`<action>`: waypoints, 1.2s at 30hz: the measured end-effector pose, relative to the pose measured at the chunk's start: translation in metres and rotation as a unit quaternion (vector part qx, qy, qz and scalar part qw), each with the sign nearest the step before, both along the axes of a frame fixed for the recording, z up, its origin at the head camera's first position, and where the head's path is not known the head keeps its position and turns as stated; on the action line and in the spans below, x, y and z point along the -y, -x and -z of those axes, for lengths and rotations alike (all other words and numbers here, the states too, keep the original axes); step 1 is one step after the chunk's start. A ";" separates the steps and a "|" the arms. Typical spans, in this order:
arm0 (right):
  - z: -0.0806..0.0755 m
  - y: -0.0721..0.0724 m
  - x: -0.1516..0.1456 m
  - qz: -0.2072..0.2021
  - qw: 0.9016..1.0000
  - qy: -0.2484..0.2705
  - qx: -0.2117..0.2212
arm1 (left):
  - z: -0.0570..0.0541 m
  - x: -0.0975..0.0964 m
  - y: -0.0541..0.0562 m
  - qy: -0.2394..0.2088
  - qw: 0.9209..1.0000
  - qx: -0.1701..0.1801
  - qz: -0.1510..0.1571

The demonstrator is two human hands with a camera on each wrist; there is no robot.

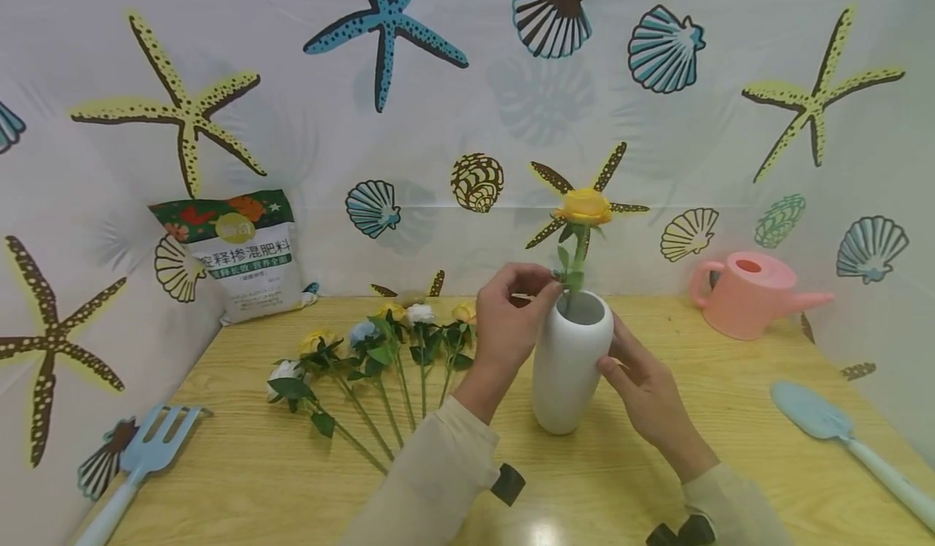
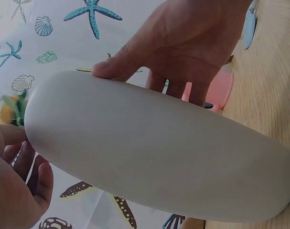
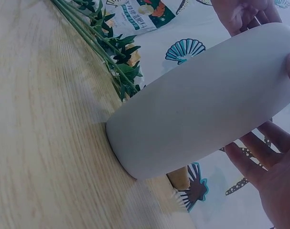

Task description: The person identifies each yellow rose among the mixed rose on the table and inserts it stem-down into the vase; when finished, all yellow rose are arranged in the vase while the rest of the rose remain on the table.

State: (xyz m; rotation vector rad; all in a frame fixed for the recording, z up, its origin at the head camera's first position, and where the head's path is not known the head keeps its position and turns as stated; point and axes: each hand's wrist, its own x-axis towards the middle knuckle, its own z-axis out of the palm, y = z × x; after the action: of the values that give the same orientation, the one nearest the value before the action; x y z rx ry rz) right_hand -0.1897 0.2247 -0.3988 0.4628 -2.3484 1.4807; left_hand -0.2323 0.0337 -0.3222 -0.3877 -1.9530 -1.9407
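Note:
A white vase (image 1: pixel 570 380) stands upright on the wooden table, its open mouth facing up. One yellow rose (image 1: pixel 586 206) rises from that mouth, its stem inside and a few green leaves showing. My left hand (image 1: pixel 509 316) pinches the stem between thumb and fingers just above the rim. On the vase's right side, my right hand (image 1: pixel 652 392) steadies it, thumb toward the front and fingers behind. The right wrist view shows those fingers (image 3: pixel 259 157) spread along the vase wall. The lower end of the stem is hidden inside.
Left of the vase lie several artificial flowers (image 1: pixel 387 343), blooms toward the back. A fertilizer bag (image 1: pixel 256 262) leans at the back left; a pink watering can (image 1: pixel 752 298) stands back right. A blue hand fork (image 1: pixel 157 449) and a blue trowel (image 1: pixel 814 412) lie at opposite sides.

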 end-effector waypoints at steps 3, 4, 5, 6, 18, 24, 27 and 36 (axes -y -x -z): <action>-0.001 0.000 0.001 0.005 1.000 -0.010 0.008 | 0.001 0.001 0.000 0.013 1.000 -0.003 0.004; -0.001 0.000 0.002 0.005 1.000 -0.013 0.011 | 0.001 0.001 0.000 0.016 1.000 -0.002 0.004; -0.002 -0.001 0.002 0.005 1.000 -0.016 0.014 | 0.001 0.001 -0.001 0.017 1.000 0.000 0.005; -0.002 -0.001 0.002 0.005 1.000 -0.017 0.017 | 0.001 0.002 -0.001 0.017 1.000 0.000 0.006; 0.002 0.000 0.003 0.008 1.000 -0.007 0.002 | 0.013 0.035 0.005 0.007 1.000 -0.002 -0.026; 0.002 -0.001 0.001 0.012 1.000 -0.009 -0.001 | 0.034 0.070 0.006 0.097 0.991 0.073 -0.047; 0.001 -0.002 0.001 0.014 1.000 -0.012 0.004 | 0.048 0.088 0.005 0.180 0.975 0.121 -0.043; 0.001 -0.001 0.001 0.010 1.000 -0.015 0.000 | 0.076 0.119 -0.002 0.388 0.900 0.195 -0.031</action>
State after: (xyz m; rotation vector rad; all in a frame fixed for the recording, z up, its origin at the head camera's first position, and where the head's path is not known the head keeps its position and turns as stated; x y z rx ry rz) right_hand -0.1887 0.2236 -0.3996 0.4465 -2.3719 1.4388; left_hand -0.2302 -0.0856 -0.3980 -0.1191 -2.9248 -1.1693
